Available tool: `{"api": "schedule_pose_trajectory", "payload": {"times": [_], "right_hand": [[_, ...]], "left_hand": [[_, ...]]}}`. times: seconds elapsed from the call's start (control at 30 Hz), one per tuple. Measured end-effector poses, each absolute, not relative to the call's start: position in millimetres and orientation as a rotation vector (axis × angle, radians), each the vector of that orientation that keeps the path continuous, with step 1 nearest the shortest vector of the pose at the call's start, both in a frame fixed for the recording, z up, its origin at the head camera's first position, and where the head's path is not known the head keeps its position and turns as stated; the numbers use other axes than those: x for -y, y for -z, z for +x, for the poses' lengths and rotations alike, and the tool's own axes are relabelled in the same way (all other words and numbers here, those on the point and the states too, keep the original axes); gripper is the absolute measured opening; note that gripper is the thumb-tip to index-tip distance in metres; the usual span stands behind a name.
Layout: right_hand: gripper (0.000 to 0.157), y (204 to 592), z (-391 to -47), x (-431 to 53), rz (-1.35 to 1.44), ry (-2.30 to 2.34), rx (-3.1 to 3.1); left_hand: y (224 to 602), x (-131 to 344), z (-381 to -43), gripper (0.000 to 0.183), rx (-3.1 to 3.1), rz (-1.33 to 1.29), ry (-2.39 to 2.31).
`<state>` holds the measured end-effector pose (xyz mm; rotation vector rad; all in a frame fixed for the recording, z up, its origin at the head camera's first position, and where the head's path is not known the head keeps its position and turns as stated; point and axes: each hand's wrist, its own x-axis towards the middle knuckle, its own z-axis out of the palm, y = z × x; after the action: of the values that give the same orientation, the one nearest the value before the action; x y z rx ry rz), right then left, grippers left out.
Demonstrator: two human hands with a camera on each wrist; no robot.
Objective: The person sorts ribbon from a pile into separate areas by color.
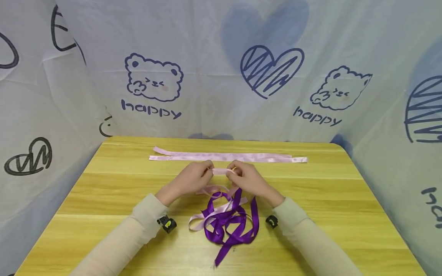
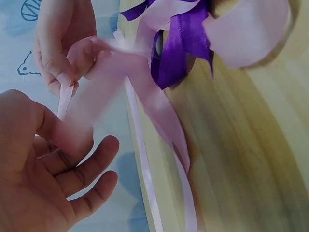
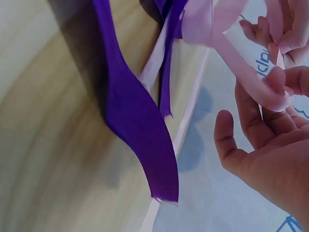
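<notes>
A short stretch of pink ribbon [image 1: 220,171] spans between my two hands above the table. My left hand [image 1: 193,176] pinches one side between thumb and fingers; my right hand [image 1: 250,178] pinches the other. In the right wrist view the ribbon [image 3: 246,79] runs down into the right fingers, whose outer ones stand apart. The left wrist view shows a blurred pink length [image 2: 99,96] hanging from the left fingers. Just below the hands lies a tangled purple ribbon [image 1: 253,218], with a pale pink loop [image 1: 197,223] mixed into it.
Two pink strips [image 1: 228,156] lie side by side across the back of the wooden table [image 1: 114,191]. A frayed purple end [image 1: 221,258] points toward the front edge. White cloth [image 1: 207,96] with blue drawings hangs behind the table.
</notes>
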<state>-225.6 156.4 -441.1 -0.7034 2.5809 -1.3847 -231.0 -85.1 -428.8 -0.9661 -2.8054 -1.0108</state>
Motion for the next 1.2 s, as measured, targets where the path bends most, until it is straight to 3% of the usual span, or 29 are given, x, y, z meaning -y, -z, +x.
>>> {"api": "schedule_pose_trajectory", "payload": {"times": [0.47, 1.2], "right_hand": [[0.016, 424.4, -237.3, -187.6, -0.638, 1.395, -2.765], [0.024, 422.3, -251.5, -233.9, -0.359, 1.398, -2.862]], "left_hand": [[416.3, 107.9, -248.0, 0.021, 2.750, -0.924, 0.894], [412.1, 149.8, -263.9, 0.021, 2.800, -0.611, 0.950]]}}
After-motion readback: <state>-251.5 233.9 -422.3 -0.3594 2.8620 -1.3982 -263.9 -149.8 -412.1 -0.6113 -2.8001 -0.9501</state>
